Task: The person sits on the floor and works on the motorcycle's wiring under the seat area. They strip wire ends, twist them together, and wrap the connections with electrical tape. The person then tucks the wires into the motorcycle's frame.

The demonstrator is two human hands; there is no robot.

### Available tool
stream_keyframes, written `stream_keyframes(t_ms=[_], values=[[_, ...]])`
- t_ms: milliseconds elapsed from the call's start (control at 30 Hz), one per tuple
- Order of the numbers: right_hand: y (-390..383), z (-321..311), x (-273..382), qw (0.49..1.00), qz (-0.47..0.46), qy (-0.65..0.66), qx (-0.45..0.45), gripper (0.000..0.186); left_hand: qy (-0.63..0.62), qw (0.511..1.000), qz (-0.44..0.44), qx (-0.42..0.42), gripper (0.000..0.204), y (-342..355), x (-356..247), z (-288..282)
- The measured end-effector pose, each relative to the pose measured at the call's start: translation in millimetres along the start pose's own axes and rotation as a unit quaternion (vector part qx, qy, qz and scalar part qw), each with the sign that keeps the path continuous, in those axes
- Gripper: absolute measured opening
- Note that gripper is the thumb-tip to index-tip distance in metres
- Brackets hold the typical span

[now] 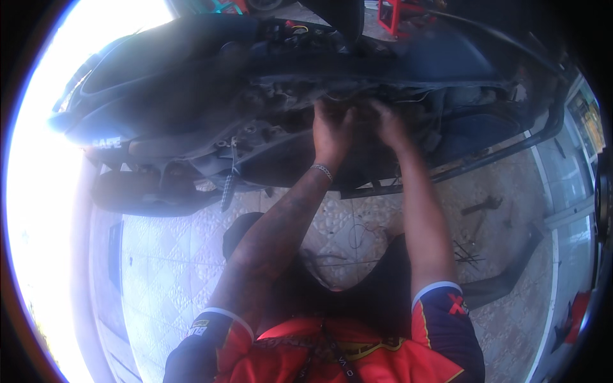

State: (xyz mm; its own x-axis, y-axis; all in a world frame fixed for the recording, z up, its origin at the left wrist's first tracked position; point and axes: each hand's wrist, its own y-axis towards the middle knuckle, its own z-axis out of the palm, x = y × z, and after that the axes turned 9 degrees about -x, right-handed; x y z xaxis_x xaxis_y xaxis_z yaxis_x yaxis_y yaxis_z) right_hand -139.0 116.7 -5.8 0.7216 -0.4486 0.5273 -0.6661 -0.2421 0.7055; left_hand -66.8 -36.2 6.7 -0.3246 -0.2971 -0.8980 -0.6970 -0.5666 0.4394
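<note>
A dark scooter (172, 83) stretches across the far side, its side cover off so that grimy inner parts and thin wires show. Both my hands reach into this uncovered middle section. My left hand (332, 134), with a chain bracelet above its wrist, has its thumb and a finger spread apart at the opening, and nothing shows between them. Just to the right, my right hand (391, 127) is smeared by motion, its fingers bent toward the same dark recess. Shadow hides what the fingertips touch.
A metal footpeg (228, 188) hangs from the scooter's left part. On the tiled floor lie a dark tool (482, 205), several thin black rods (469, 254) and a thin wire loop (359, 237). A red plastic stand (393, 19) is beyond the scooter. Strong glare fills the left side.
</note>
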Motion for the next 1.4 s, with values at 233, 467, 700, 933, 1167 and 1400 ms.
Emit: stream_keyframes(t_ms=[233,467,700,933,1167,1400], values=[[-5.3,5.8,-2.2,0.998,0.001,-0.059,-0.026,0.031,-0.019,0.999,0.025,-0.009,0.044,-2.5,-7.2,1.4],[-9.1,30.4,-9.1,0.989,0.054,-0.111,-0.078,0.031,-0.005,1.000,0.010,-0.005,0.043,-6.8,-9.7,5.1],[-17.1,38.4,-27.9,0.989,-0.051,-0.052,-0.128,0.034,-0.003,1.000,-0.001,0.003,0.042,-1.5,0.3,0.6],[-26.8,37.3,-33.3,0.983,-0.062,-0.149,-0.091,0.035,0.021,1.000,0.016,0.011,0.046,-0.8,2.5,-1.9],[-20.4,26.6,-18.0,0.993,-0.022,-0.065,-0.101,0.019,0.008,1.000,0.005,0.006,0.048,-3.6,-3.6,6.9],[-33.2,50.1,-13.6,0.969,0.114,0.115,-0.189,0.016,0.025,1.000,-0.009,0.013,0.046,-2.9,-0.7,4.3]])
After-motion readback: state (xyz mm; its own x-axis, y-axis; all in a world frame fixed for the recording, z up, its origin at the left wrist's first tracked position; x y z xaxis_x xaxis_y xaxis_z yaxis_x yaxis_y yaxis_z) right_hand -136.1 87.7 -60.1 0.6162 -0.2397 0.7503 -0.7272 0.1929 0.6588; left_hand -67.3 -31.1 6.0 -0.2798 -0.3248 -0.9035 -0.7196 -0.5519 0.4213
